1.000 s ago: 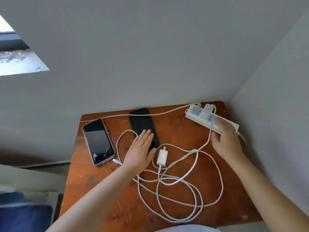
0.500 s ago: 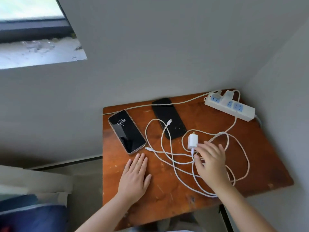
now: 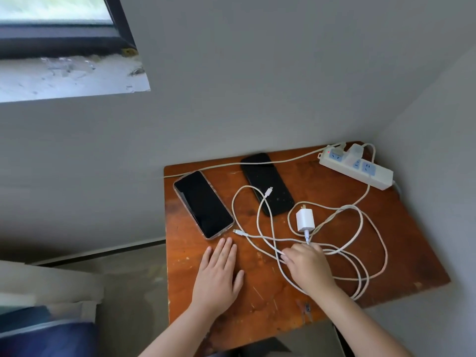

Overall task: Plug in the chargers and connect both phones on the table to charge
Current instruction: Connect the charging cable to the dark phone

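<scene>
Two phones lie face up on the wooden table (image 3: 401, 228): one in a clear case (image 3: 203, 204) at the left, a black one (image 3: 268, 184) beside it. A loose white charger brick (image 3: 304, 219) lies unplugged among tangled white cables (image 3: 360, 253). One cable end (image 3: 269, 191) rests on the black phone, another (image 3: 237, 231) lies just below the cased phone. A white power strip (image 3: 358, 167) at the back right holds one plugged charger (image 3: 356, 149). My left hand (image 3: 217, 276) rests flat on the table. My right hand (image 3: 307, 266) pinches the cable just below the loose brick.
The table stands in a corner, with grey walls behind and to the right. A window sill (image 3: 64, 78) is at the upper left. Cloth and a blue object (image 3: 46, 331) lie on the floor at the lower left.
The cased phone's screen has gone dark. My right hand has closed its fingers on the cable below the brick. The left hand stays flat on the table.
</scene>
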Demonstrator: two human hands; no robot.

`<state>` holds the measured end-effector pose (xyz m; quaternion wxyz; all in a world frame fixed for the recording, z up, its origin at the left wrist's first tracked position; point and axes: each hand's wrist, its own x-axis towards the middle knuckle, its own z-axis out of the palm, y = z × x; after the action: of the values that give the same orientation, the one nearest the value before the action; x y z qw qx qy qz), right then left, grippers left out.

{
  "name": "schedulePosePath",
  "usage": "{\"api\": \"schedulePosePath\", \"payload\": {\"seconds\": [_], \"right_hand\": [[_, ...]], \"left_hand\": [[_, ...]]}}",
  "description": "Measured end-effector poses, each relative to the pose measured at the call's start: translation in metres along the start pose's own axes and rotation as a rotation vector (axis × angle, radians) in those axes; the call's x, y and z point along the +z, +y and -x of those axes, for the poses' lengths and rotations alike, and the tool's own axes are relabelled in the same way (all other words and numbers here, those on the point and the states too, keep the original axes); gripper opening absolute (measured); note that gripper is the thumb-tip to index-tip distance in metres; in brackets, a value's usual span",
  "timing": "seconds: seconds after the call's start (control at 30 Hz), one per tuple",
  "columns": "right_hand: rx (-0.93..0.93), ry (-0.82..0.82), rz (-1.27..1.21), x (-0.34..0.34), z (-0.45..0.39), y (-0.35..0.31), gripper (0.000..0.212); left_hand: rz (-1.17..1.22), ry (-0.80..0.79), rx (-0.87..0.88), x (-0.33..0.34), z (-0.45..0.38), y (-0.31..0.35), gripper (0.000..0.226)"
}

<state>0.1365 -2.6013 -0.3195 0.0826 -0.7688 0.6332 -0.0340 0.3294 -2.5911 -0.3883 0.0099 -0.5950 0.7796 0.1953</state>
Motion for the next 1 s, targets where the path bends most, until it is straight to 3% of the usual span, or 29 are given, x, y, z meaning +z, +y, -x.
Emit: {"api": "schedulePosePath", "payload": {"seconds": [0.27, 0.43, 0.57, 0.8, 0.93, 1.0], "right_hand": [[-0.074, -0.085, -0.109, 0.003, 0.015, 0.026, 0.019], [-0.108, 0.021, -0.151, 0.003, 0.005, 0.021, 0.025], [-0.105, -0.025, -0.124, 0.013, -0.027, 0.002, 0.026], [-0.159, -0.083, -0.011, 0.023, -0.057, -0.011, 0.022], [-0.018, -0.046, -0.42, -0.003, -0.071, 0.01, 0.017], [0.086, -0.032, -0.593, -0.02, -0.083, 0.032, 0.022]], "left_hand": [[-0.008, -0.003, -0.01, -0.003, 0.001, 0.001, 0.063], [-0.014, -0.006, -0.014, -0.007, 0.002, 0.005, 0.077], [-0.035, -0.009, -0.042, -0.006, 0.003, 0.005, 0.064], [-0.022, -0.001, -0.052, -0.009, 0.004, 0.009, 0.061], [-0.008, 0.15, -0.011, -0.026, 0.007, 0.016, 0.054], [0.018, 0.274, 0.072, -0.035, -0.002, 0.023, 0.037]]}}
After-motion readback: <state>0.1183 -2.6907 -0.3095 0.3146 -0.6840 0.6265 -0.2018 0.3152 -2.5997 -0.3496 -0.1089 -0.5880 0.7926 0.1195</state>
